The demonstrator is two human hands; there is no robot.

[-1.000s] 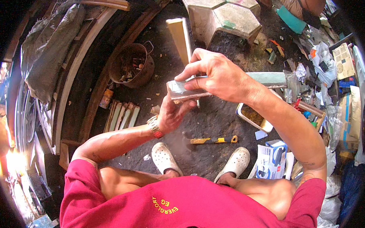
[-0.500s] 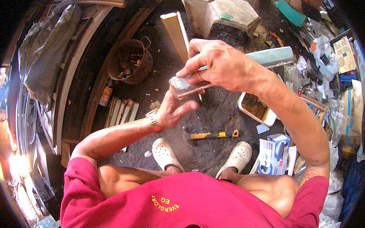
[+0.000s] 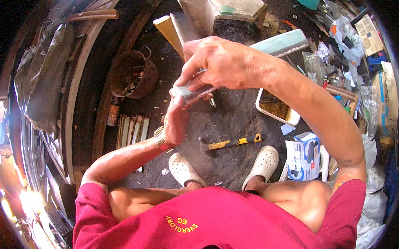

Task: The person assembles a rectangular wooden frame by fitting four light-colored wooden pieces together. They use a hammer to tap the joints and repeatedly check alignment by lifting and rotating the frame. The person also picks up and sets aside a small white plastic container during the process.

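Note:
A long strip of wood (image 3: 281,41), painted pale blue-green, slants across in front of me, its far end up to the right. My right hand (image 3: 221,61) lies over it from above, fingers curled round its edge near the lower left end. At that end my left hand (image 3: 175,123), with a metal watch on the wrist, grips from below, its thumb pressed on the strip. The left fingers are mostly hidden beneath the wood. A small thin pale tip pokes out under the strip; I cannot make out what it is. On the ground lies a hammer (image 3: 229,144) with a yellow and black handle.
Behind my hands stand a yellowish board (image 3: 167,31) and a concrete block (image 3: 238,7). A rusty pot (image 3: 141,81) and several short strips (image 3: 131,128) are at left. To the right are a white-rimmed tray (image 3: 260,107), a box (image 3: 306,159) and plastic bags (image 3: 349,39).
My left thumb, spread away from the wood before, now presses on its end. Both hands and the strip sit slightly further left in view, and the whole view has shifted a little.

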